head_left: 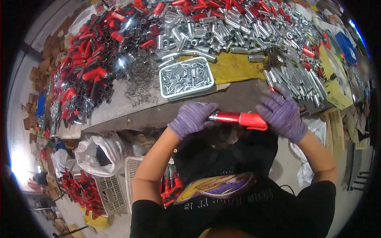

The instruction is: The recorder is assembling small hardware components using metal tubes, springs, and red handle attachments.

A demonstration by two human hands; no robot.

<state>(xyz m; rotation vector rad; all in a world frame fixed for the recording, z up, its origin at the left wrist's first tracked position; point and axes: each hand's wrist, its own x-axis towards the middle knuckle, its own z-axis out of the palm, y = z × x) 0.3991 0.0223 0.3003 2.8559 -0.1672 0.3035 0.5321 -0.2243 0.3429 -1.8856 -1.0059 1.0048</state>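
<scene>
Purple-gloved left hand [192, 119] and right hand [286, 115], level and apart.
2 bare forearms [154, 163] angle up from short black sleeves [147, 216]; left fingers [207, 124] curl closed, pointing right, while right fingers [266, 106] arch leftward, knuckles up.

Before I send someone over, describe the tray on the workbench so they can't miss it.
Find the workbench heaped with red and silver parts. Toward its near edge, just beyond the purple-gloved left hand, sits a shallow tray with rounded corners. Its pale green rim and load of small silver pieces set it apart from the loose tubes and thin wire nearby.
</scene>
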